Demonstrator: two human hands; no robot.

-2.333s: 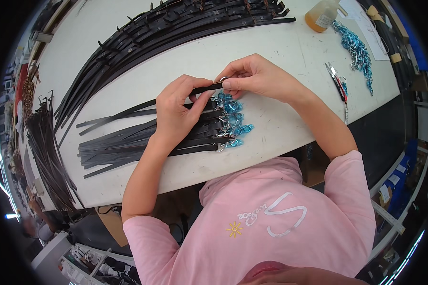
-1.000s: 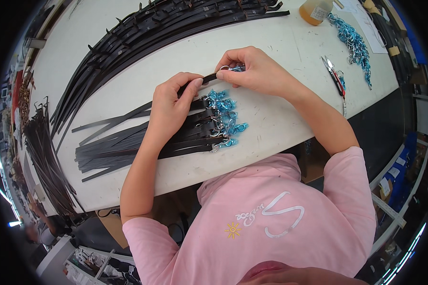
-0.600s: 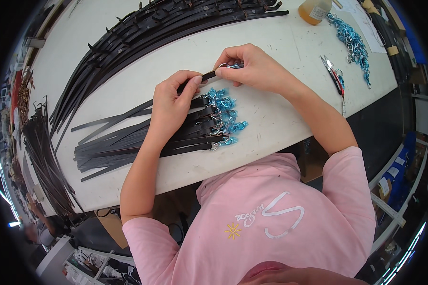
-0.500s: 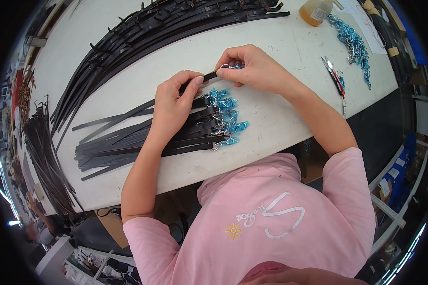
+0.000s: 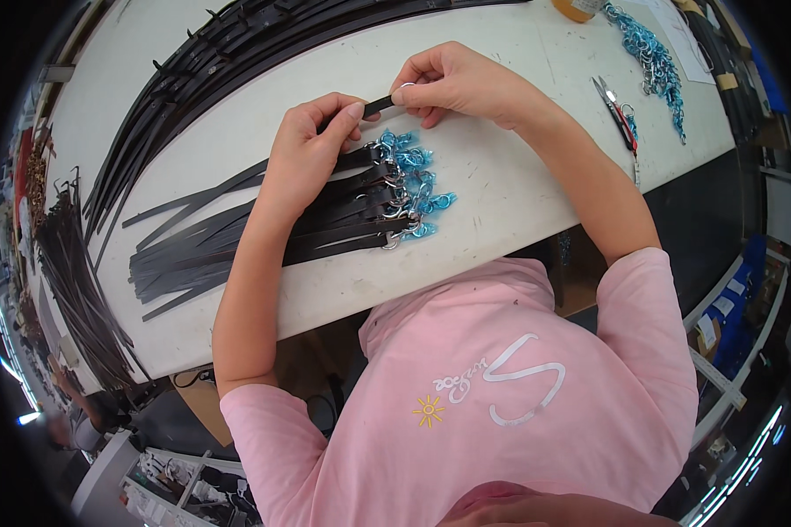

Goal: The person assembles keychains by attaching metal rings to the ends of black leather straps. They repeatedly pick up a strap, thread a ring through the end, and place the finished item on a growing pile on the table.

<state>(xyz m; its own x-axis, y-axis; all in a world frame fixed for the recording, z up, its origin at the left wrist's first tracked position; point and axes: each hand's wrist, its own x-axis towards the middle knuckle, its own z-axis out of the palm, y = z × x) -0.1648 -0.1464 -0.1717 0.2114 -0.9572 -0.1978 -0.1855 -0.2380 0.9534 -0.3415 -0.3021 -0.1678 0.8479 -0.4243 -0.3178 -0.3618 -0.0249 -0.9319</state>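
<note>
A narrow black strap is stretched between my two hands above the white table. My left hand pinches it between thumb and fingers. At its other end my right hand has thumb and fingers closed on the strap and a silver metal ring, mostly covered by the fingers. Just below my hands lies a bundle of black straps. Silver clasps in blue wrapping sit at the bundle's right-hand ends, partly beneath my left forearm.
More black straps cover the far left of the table; thin dark strips hang over its left end. At right lie red-handled snips and a heap of blue-wrapped clasps. A container of amber liquid stands behind.
The view has tilted, so the table and its contents sit higher in the picture. Both hands keep their hold on the strap; blue wrapping seen earlier at my right fingers is now hidden.
</note>
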